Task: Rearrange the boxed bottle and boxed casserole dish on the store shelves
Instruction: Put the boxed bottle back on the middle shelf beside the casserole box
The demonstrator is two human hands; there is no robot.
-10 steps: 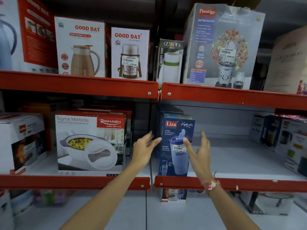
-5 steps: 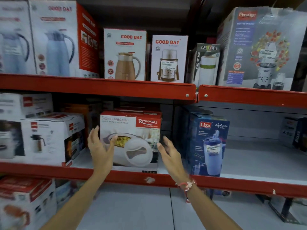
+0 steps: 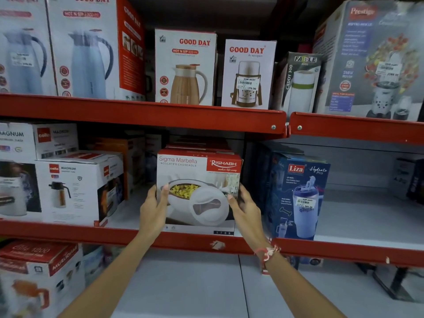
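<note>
Head cam: both hands on the casserole box [image 3: 198, 189], one per side. Left hand [image 3: 153, 210] presses the box's left edge, thumb across the front by the pictured dish; right hand [image 3: 246, 208] clamps the right edge, fingertips curled onto the front corner, red-white thread band [image 3: 267, 252] on that wrist. Box sits upright on the middle shelf [image 3: 128, 235], front face toward the cam, base just behind the red shelf lip. Can't tell if it's lifted off the shelf at all.

Just right of the right hand: blue Liza bottle box [image 3: 298, 196], upright, same shelf level, near the casserole box w/ a small gap btwn them. Left of the left hand: white Magnum flask box [image 3: 75, 191], well apart from the casserole box, w/ more white boxes stacked behind and beside it.

Above the hands, top shelf: Good Day jug box [image 3: 185, 67], Good Day flask box [image 3: 249, 74], Fable box [image 3: 298, 83], big Prestige mixer box [image 3: 371, 60] far up-right.
</note>
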